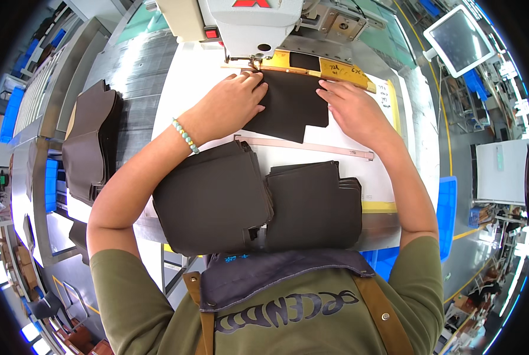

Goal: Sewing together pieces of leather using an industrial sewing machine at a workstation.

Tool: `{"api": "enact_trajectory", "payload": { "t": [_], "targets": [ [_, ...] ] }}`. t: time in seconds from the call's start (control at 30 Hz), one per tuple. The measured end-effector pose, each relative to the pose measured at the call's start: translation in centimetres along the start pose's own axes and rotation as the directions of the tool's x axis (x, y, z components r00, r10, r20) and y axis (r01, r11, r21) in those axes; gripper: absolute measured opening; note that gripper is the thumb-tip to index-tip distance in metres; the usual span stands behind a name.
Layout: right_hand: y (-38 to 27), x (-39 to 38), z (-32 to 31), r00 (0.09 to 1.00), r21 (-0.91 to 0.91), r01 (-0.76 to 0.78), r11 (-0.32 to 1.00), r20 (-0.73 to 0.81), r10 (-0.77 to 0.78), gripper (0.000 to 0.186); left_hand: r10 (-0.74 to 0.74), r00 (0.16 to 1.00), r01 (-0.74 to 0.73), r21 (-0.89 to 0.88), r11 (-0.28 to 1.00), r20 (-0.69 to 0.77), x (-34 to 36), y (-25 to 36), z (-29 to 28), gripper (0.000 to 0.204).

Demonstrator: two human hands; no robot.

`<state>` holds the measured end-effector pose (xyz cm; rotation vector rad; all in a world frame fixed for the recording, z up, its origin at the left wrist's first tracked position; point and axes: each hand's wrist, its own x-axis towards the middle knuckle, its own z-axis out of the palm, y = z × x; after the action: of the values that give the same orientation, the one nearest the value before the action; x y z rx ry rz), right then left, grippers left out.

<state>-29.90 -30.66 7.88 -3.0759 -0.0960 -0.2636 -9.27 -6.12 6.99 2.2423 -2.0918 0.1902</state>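
Note:
A dark brown, leather-like panel (297, 103) with a notched near edge lies flat on the white work surface under the sewing machine head (252, 26). My left hand (235, 102) rests on its left side, fingers stretched toward the needle area (254, 64). At the panel's right edge, my right hand (354, 111) touches it with extended fingers, palm down. Along the panel's far edge runs a yellow template strip (347, 75) with handwriting on it. Neither hand is closed around anything; the undersides of the fingers are hidden.
Close to my body sit two stacks of dark panels, a left stack (208, 198) and a right stack (312, 207). A pale pink strip (306, 147) lies between them and my hands. More panels (90, 136) are piled at left. A screen (460, 40) stands far right, a blue bin (447, 207) below.

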Motion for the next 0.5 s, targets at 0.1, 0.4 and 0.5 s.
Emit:
{"api": "enact_trajectory", "payload": {
  "t": [0.1, 0.4, 0.5],
  "targets": [
    [-0.3, 0.2, -0.5, 1.000, 0.026, -0.005, 1.000, -0.012, 0.005, 0.038, 0.050, 0.998, -0.050, 0.011, 0.999, -0.026, 0.1, 0.2, -0.1, 0.048],
    [0.8, 0.1, -0.2, 0.998, 0.060, 0.057, 0.997, -0.039, -0.055, 0.036, 0.109, 0.994, -0.108, 0.066, 0.992, -0.024, 2.2, 2.8, -0.4, 0.050],
    [0.9, 0.1, -0.3, 0.997, 0.065, 0.075, 0.995, -0.036, -0.072, 0.034, 0.109, 0.994, -0.111, 0.095, 0.989, 0.019, 2.8, 3.4, -0.7, 0.050]
  ]
}}
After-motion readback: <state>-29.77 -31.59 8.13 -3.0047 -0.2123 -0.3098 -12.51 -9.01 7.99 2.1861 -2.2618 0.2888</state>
